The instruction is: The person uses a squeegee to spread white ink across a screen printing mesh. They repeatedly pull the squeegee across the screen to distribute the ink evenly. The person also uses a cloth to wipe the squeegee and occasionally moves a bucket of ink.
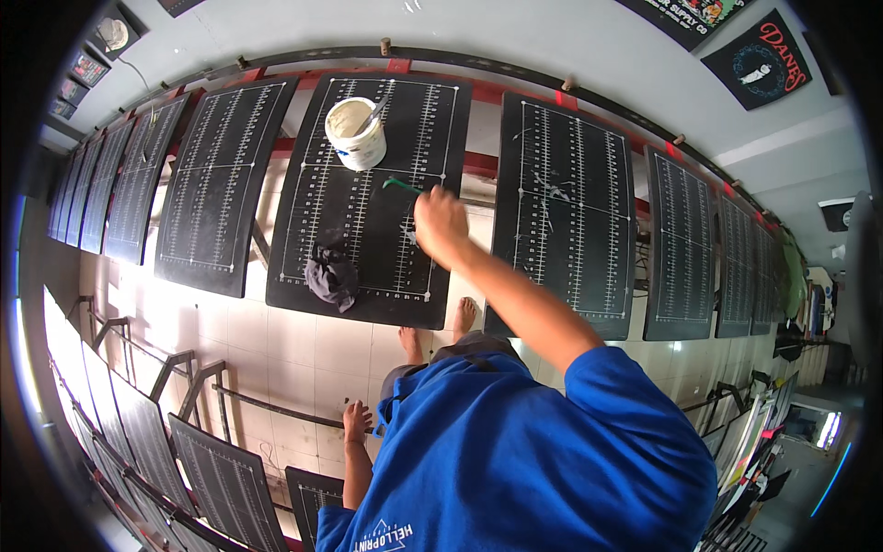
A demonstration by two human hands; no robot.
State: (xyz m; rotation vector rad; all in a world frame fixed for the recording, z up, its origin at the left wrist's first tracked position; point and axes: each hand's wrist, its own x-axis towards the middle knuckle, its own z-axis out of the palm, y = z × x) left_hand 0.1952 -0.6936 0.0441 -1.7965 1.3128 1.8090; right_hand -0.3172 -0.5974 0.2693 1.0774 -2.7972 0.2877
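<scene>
My right hand (441, 225) is closed around a slim green tool (401, 185), held over a black board (382, 216) with white ruled scales and a border line. The tool's far end is pale and its exact kind is too small to make out. Beyond it, on the same board, stands a white tub (359, 150) smeared with a cream-coloured substance, a spatula-like handle (374, 114) leaning out of it. A crumpled dark cloth (331, 277) lies at the board's near left. My left hand (357, 419) hangs low at my side, away from the board, its fingers loosely apart and apparently holding nothing.
Similar boards run in a row to the left (221, 184) and right (570, 212) on a red and black frame. Behind me at lower left, more boards (225, 483) sit along black metal rails (285, 410). My bare feet stand on the tiled floor (313, 368).
</scene>
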